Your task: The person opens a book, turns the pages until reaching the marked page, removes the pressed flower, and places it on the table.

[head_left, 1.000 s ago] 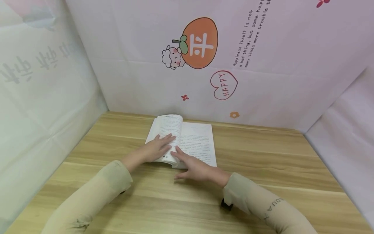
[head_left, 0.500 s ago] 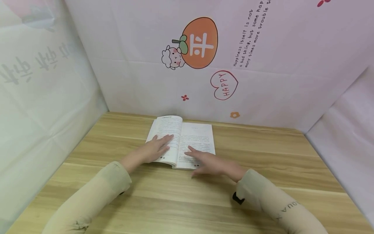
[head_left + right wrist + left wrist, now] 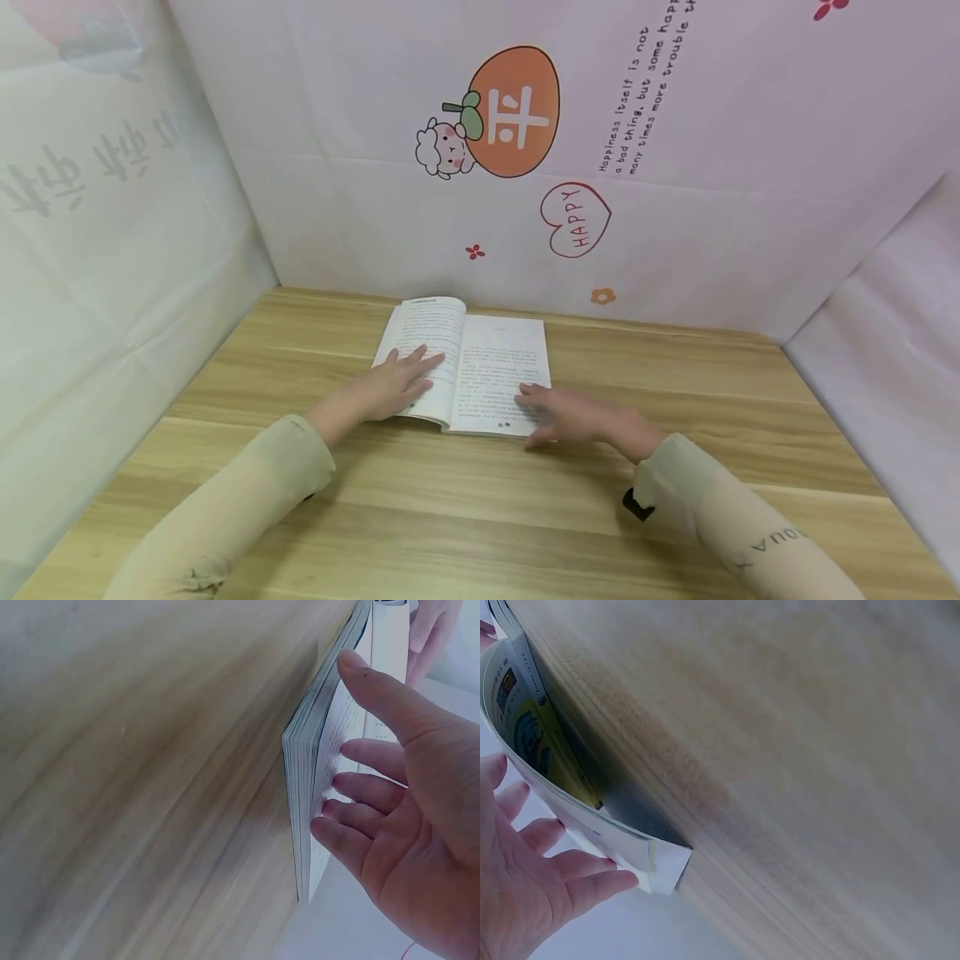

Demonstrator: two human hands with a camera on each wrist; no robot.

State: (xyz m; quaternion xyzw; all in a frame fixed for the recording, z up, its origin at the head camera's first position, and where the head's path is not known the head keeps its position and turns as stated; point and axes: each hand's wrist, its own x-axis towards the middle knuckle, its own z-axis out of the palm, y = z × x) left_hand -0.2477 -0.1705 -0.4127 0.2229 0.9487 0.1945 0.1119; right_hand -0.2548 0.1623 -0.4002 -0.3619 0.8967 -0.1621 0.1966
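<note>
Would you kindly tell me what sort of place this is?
Perhaps a makeshift tabletop booth: a wood-grain table, a cartoon-printed backdrop, pale side sheets and an open book.

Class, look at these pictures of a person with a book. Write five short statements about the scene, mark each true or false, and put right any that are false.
1. The book lies open on the wooden table. True.
2. The person's left hand is on the left page. True.
3. The two hands are clasped together. False: they are apart, with the right hand by the outer edge of the right page.
4. The word inside the printed heart is LOVE. False: it reads HAPPY.
5. In the head view, a printed orange fruit appears above the heart. True.
</note>
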